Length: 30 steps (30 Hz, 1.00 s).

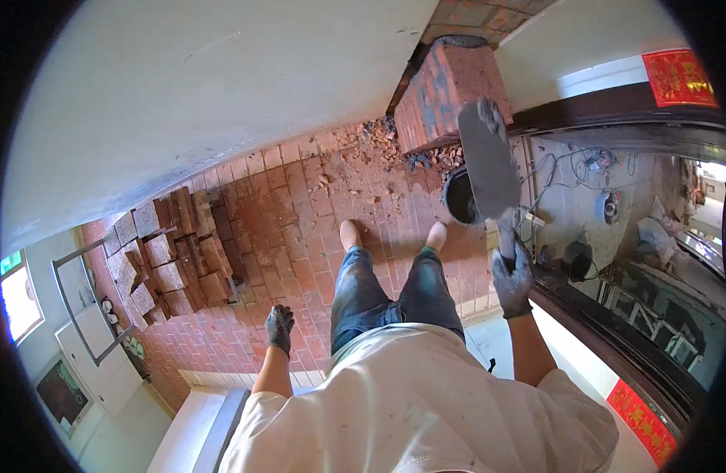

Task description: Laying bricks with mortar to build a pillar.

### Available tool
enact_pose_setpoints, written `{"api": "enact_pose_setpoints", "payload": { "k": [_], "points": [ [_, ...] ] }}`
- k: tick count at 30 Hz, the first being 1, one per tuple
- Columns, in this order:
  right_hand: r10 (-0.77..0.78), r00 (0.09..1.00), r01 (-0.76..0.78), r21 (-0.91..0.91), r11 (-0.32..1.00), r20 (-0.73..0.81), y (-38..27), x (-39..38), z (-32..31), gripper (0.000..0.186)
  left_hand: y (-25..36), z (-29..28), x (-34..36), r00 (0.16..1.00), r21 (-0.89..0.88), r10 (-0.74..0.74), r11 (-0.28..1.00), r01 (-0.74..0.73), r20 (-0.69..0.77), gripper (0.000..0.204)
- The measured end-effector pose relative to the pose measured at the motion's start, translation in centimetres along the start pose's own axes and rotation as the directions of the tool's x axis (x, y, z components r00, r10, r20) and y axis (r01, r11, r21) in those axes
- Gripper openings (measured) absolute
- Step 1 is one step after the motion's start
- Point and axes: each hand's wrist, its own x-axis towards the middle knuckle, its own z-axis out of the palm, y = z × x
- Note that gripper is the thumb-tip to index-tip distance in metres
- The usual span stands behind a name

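My right hand [513, 276], in a dark glove, is closed round the handle of a trowel [489, 169] with a long, rounded grey blade. A lump of grey mortar [490, 116] sits at the blade's far end. The blade reaches up over a dark bucket [459, 197] and hides part of it. Just beyond stands a red brick pier [449, 91], with grey mortar smeared on its side and along its far top edge. On the left my gloved left hand [280, 326] hangs above the floor, fingers loosely apart and nothing in them.
Stacked bricks [169, 256] lie on the tiled floor [272, 236] at the left, beside a metal-framed cart [83, 292]. Brick rubble [378, 142] is strewn near the pier's foot. Along the right runs a dark wooden door frame [599, 331]; cables [548, 173] lie beyond it.
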Motion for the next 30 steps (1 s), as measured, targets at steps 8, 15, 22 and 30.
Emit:
{"api": "enact_pose_setpoints", "payload": {
  "k": [8, 15, 22, 30],
  "points": [
    [0.398, 0.886, -0.462, 0.515, 0.722, 0.238, 16.2, -6.6, -8.3, 0.009, -5.3, 11.6, -5.1, 0.993, -0.038, 0.101, 0.994, -0.099, 0.063, 0.038],
    [0.446, 0.799, -0.408, -0.181, 0.895, 0.403, 28.5, -2.1, -6.7, 0.038, -5.4, 28.1, -15.2, 0.919, -0.09, 0.235, 0.972, -0.218, 0.316, 0.043],
    [0.215, 0.832, -0.446, 0.387, 0.807, 0.511, 19.1, 5.4, -3.5, 0.028, -3.7, 37.7, -20.6, 0.885, 0.171, 0.251, 0.925, -0.338, 0.391, 0.034],
    [-0.126, 0.87, 0.044, 0.179, 0.983, 0.477, 17.6, 4.8, -5.8, 0.017, 17.5, 54.5, -13.3, 0.547, -0.057, 0.653, 0.667, -0.742, 0.523, 0.036]
  ]
}}
